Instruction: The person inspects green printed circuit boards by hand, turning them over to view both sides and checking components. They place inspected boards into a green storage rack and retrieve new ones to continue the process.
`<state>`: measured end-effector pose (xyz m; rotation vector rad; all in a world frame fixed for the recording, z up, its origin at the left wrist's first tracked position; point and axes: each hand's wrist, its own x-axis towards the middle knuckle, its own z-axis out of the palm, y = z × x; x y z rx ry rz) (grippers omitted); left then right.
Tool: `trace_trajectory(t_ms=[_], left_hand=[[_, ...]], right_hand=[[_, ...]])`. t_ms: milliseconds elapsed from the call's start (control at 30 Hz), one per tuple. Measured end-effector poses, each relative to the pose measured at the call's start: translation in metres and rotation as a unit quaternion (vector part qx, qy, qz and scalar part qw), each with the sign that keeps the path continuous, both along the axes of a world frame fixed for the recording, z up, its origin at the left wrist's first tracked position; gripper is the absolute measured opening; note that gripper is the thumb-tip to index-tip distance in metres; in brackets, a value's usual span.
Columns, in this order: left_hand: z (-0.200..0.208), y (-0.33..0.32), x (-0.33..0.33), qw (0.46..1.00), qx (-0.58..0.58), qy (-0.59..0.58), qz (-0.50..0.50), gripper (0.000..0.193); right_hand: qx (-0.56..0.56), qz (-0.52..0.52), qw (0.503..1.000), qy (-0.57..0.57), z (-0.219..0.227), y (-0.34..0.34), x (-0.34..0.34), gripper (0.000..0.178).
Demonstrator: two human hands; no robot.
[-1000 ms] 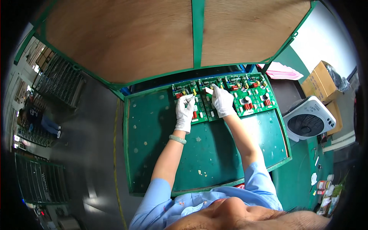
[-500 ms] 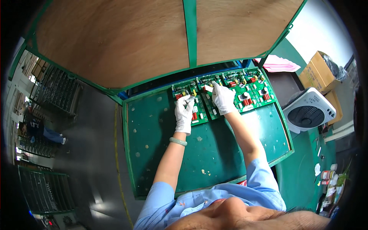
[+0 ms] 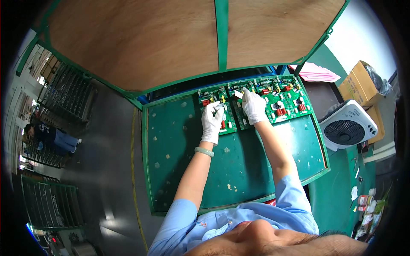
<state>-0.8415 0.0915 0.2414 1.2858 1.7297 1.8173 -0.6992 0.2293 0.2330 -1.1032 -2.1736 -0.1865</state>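
Several green circuit boards (image 3: 293,112) stand side by side along the far edge of the green work table (image 3: 171,141). Red, white, black and yellow parts cover them. My left hand (image 3: 212,123), in a white glove with a green bangle on the wrist, bends over the leftmost board (image 3: 229,123); its fingers are pinched together, and whatever lies between them is too small to make out. Over the neighbouring board, my gloved right hand (image 3: 255,108) grips a small flat white piece (image 3: 238,94) at its fingertips.
A green-framed wooden panel (image 3: 136,42) rises over the table's far side. At the right are a box fan (image 3: 345,130), a cardboard box (image 3: 359,85) and pink sheets (image 3: 317,73). Racks (image 3: 51,202) stand across the floor at the left, with another person (image 3: 53,137) nearby.
The whole view has shifted slightly. Both hands stay over the same boards, with small finger movements; the white piece is still in my right hand. The person at the far left shows more.
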Motion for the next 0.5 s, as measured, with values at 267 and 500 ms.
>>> trace_trajectory(t_ms=[267, 500], left_hand=[[-0.006, -0.003, -0.007, 0.998, -0.024, -0.038, -0.051, 0.026], [-0.006, 0.002, 0.000, 0.997, -0.019, -0.057, -0.050, 0.019]], right_hand=[[-0.010, 0.017, 1.000, 0.010, 0.039, -0.032, 0.017, 0.029], [-0.186, -0.007, 0.982, -0.042, 0.079, -0.133, 0.132, 0.035]])
